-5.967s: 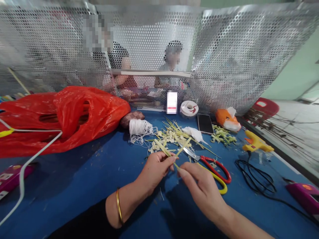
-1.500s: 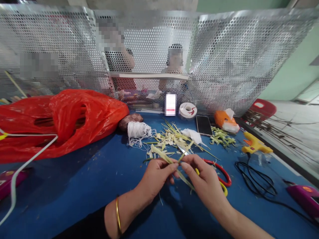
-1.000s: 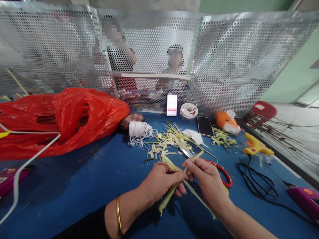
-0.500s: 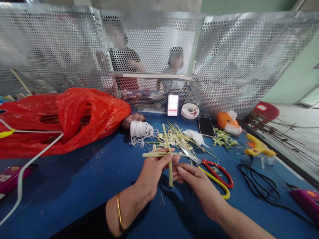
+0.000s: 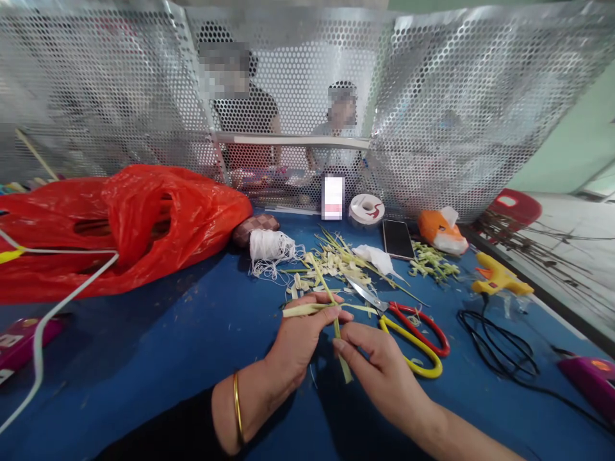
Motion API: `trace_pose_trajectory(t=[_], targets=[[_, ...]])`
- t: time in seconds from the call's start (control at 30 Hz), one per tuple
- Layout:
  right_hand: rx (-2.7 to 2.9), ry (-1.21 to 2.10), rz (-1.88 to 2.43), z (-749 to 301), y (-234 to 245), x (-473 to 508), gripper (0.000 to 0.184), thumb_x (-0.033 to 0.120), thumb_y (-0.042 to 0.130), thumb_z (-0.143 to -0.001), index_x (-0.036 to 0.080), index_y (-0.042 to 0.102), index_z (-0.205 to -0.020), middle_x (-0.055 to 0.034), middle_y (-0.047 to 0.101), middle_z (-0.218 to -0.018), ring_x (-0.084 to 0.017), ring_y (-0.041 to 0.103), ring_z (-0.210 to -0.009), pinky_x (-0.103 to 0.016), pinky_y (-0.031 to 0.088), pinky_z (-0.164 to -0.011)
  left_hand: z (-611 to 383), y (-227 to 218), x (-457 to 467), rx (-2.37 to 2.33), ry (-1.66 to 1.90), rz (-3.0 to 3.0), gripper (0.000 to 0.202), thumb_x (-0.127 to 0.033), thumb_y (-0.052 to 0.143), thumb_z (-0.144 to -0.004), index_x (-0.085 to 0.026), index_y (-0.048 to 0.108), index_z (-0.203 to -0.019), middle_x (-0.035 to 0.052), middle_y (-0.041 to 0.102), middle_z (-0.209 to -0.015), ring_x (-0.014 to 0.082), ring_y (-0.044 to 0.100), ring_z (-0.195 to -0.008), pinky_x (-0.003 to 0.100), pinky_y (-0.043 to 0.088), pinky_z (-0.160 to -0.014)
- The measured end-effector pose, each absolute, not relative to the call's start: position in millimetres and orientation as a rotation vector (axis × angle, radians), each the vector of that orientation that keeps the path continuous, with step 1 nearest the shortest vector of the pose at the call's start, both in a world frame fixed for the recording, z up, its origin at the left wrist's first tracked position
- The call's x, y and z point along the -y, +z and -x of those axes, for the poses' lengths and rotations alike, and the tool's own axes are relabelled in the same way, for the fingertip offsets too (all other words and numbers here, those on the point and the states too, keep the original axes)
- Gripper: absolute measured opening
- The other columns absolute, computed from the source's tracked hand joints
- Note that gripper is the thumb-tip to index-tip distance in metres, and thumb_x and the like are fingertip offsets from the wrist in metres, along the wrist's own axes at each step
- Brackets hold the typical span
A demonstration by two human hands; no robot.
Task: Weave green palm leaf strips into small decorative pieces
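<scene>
Pale green leaf strips cross each other between my two hands. My left hand is closed, its thumb pressing on the crossing. One strip sticks out sideways past my left fingers and another points up toward the far side. My right hand pinches the lower end of the upright strip, whose tip hangs below the fingers. Just right of my hands lie scissors with one red and one yellow handle, blades parted. Behind them spreads a pile of cut leaf scraps.
A red plastic bag fills the left, beside a white string spool. At the back are a ribbon roll and a phone. A yellow glue gun with black cord lies right. Behind a perforated screen are two people.
My right hand has moved onto the lower end of the upright strip and closed on it. The crossed strips have tilted and shifted slightly right and toward me.
</scene>
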State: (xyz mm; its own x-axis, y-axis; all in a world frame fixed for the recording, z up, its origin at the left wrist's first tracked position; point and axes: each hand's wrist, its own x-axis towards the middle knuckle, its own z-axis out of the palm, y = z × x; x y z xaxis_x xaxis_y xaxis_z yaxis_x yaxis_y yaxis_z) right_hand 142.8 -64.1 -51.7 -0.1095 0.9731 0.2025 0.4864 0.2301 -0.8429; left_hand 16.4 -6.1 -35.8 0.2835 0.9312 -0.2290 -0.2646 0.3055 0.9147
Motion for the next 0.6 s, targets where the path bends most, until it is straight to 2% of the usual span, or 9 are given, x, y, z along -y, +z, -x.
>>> trace_pose_trajectory(t=[0.1, 0.23, 0.4, 0.47, 0.53, 0.6], targets=[[1.711, 0.796, 1.363, -142.1, -51.7, 64.2, 0.038, 0.03, 0.045, -0.094, 0.021, 0.032, -0.06, 0.004, 0.039, -0.06, -0.011, 0.035, -0.057, -0.024, 0.028, -0.054, -16.4, -37.9, 3.1, -0.948, 0.941, -0.866, 0.014, -0.019, 0.074, -0.069, -0.014, 0.068, -0.081, 0.0072, 0.075, -0.073, 0.0173, 0.068, -0.072, 0.029, 0.05, -0.077], [1.503, 0.981, 1.36, -143.9, -51.0, 62.7, 0.036, 0.039, 0.044, -0.095, 0.02, 0.046, -0.065, 0.0024, 0.049, -0.06, -0.012, 0.045, -0.057, -0.024, 0.036, -0.055, -10.9, -37.1, -5.7, -0.89, 0.825, -0.788, 0.02, -0.021, 0.074, -0.071, -0.015, 0.068, -0.089, 0.0082, 0.076, -0.08, 0.0188, 0.07, -0.077, 0.031, 0.05, -0.078], [1.236, 1.033, 1.335, -149.9, -46.4, 60.4, 0.035, 0.047, 0.049, -0.091, 0.019, 0.054, -0.071, 0.0028, 0.051, -0.058, -0.012, 0.05, -0.052, -0.024, 0.041, -0.053, 5.7, -27.8, -21.7, -0.552, 0.695, -0.81, 0.04, -0.021, 0.07, -0.072, -0.013, 0.066, -0.111, 0.0154, 0.073, -0.108, 0.0278, 0.067, -0.102, 0.038, 0.048, -0.089], [1.203, 0.961, 1.337, -151.9, -44.8, 59.9, 0.034, 0.047, 0.05, -0.091, 0.019, 0.055, -0.071, 0.0029, 0.051, -0.057, -0.012, 0.05, -0.051, -0.024, 0.04, -0.053, 13.3, -24.1, -29.1, -0.386, 0.6, -0.825, 0.053, -0.037, 0.069, -0.076, -0.01, 0.062, -0.122, 0.02, 0.066, -0.123, 0.0334, 0.062, -0.113, 0.042, 0.047, -0.091], [1.199, 0.906, 1.34, -153.4, -43.8, 59.7, 0.034, 0.045, 0.05, -0.091, 0.019, 0.056, -0.072, 0.0031, 0.051, -0.055, -0.012, 0.05, -0.051, -0.024, 0.04, -0.052, 19.8, -21.5, -35.6, -0.246, 0.524, -0.796, 0.076, -0.066, 0.055, -0.08, -0.006, 0.058, -0.127, 0.0243, 0.059, -0.131, 0.0385, 0.058, -0.118, 0.046, 0.046, -0.092], [1.206, 0.875, 1.346, -154.1, -43.1, 59.9, 0.033, 0.044, 0.049, -0.092, 0.019, 0.057, -0.072, 0.0033, 0.051, -0.054, -0.012, 0.05, -0.05, -0.024, 0.039, -0.052, 24.1, -20.0, -39.6, -0.177, 0.497, -0.779, 0.089, -0.077, 0.042, -0.08, -0.003, 0.059, -0.127, 0.026, 0.057, -0.133, 0.0396, 0.057, -0.118, 0.047, 0.047, -0.091]])
